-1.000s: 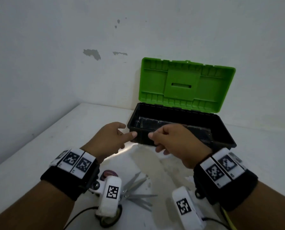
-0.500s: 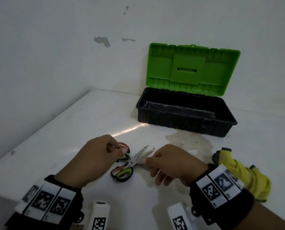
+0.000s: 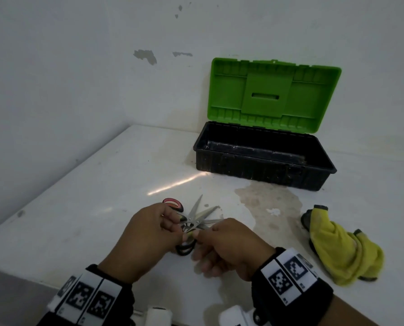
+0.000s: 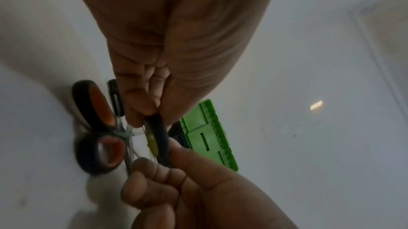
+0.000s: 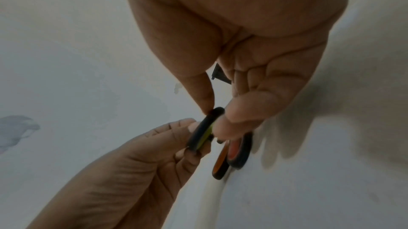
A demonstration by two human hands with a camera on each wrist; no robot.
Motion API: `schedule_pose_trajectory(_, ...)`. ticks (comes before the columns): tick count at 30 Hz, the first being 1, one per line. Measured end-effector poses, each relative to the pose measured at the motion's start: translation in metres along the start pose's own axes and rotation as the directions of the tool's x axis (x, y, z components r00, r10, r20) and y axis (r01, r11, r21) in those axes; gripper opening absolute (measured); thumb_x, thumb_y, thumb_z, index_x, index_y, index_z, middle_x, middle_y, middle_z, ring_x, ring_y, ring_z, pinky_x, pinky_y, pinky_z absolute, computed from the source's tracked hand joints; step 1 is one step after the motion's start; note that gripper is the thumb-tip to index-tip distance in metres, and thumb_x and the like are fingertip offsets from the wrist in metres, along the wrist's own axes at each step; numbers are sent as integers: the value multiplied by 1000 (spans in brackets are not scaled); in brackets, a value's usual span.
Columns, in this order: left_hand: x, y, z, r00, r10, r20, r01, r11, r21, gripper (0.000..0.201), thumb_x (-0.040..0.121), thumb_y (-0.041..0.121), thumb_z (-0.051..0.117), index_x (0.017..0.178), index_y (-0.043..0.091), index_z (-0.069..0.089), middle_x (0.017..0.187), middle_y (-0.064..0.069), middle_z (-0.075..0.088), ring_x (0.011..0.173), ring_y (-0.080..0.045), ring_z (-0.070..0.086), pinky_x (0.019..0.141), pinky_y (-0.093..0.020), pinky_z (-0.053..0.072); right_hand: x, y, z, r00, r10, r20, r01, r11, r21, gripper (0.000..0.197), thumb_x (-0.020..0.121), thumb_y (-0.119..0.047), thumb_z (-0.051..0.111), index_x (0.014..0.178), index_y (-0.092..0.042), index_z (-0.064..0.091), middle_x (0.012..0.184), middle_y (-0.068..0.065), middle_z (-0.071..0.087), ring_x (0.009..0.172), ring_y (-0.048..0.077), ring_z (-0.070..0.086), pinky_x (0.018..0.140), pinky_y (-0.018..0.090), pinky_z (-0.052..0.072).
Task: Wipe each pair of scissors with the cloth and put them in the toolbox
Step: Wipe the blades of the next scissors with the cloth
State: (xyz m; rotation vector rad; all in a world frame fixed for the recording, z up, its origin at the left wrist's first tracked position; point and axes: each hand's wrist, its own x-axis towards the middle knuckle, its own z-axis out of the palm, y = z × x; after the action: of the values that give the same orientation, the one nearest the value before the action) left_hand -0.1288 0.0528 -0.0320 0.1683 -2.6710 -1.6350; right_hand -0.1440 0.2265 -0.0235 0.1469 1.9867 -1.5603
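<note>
White stained table (image 3: 102, 196), chipped wall (image 3: 144, 56), green-lidded toolbox (image 3: 262, 161), yellow cloth (image 3: 342, 252)

Both forearms are bare, without sleeves. Each wrist carries a wide black band (image 3: 292, 292); the other band (image 3: 88, 300) is on the left wrist. On top of each band sit white plates printed with square black-and-white coded markers, two or three in a row. Under each wrist hangs a small white camera housing (image 3: 158, 317) with rounded corners; the right housing (image 3: 237, 317) shows a dark round fastener beside it.
</note>
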Motion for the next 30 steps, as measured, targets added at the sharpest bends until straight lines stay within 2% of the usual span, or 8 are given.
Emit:
schedule_pose_trajectory(7,-6,20,22,981,130,-144,-139,989,-55,20,75,18,83,84,21,66,75,-2,70,67,-10,66,59,-19,53,-10,2,-15,977,-167,-136,179,980,82,24,94,-16,63,92,7,67,72,14,67,46,19,59,42,25,47)
schedule_pose_trajectory(12,-9,43,25,927,81,-366,-136,982,-128,20,83,35,73,93,26,58,83,-1,65,75,-15,63,64,-30,54,-32,5,-47,912,-343,-224,339,939,-58,15,94,-17,64,88,-5,70,74,11,72,54,20,61,49,30,49)
schedule_pose_trajectory(14,-8,53,27,961,-14,-277,-49,974,-220,28,81,43,72,100,28,57,85,-2,68,72,-19,66,61,-32,54,-44,6,-62,901,-380,-211,352,923,-158,12,93,-20,65,87,-12,72,68,6,71,55,18,62,52,30,52)
schedule_pose_trajectory(17,-7,68,37,997,-79,12,79,955,-285,27,82,40,71,103,25,64,82,-4,75,59,-17,69,50,-24,49,-61,8,-81,908,-389,-155,347,906,-243,9,91,-19,68,86,-16,73,58,0,66,53,15,61,52,29,52)
schedule_pose_trajectory(20,-8,78,52,963,-66,262,156,928,-337,13,91,20,66,100,11,70,79,-11,75,61,-20,70,48,-25,49,-75,14,-96,911,-385,-148,337,901,-272,9,91,-19,68,85,-16,74,56,-2,65,51,13,59,52,27,51)
schedule_pose_trajectory(22,-9,78,65,921,-48,387,181,932,-314,13,94,16,62,97,5,69,75,-12,73,56,-20,63,49,-27,47,-82,18,-103,908,-386,-161,328,896,-299,10,91,-21,68,85,-17,75,55,-3,65,50,12,59,52,28,51)
schedule_pose_trajectory(26,-8,78,90,913,-51,405,197,924,-328,15,95,13,61,89,-1,64,57,-5,51,46,-11,39,42,-21,31,-94,28,-129,867,-403,-293,272,876,-398,19,91,-31,66,77,-19,73,61,-4,68,52,6,61,54,24,52)
schedule_pose_trajectory(30,-2,74,103,938,-65,341,190,918,-348,15,92,18,65,89,4,65,56,-7,42,51,-15,30,46,-25,25,-109,48,-179,674,-478,-563,32,780,-625,18,83,-47,68,76,-30,70,72,-13,67,65,-1,60,55,14,41)
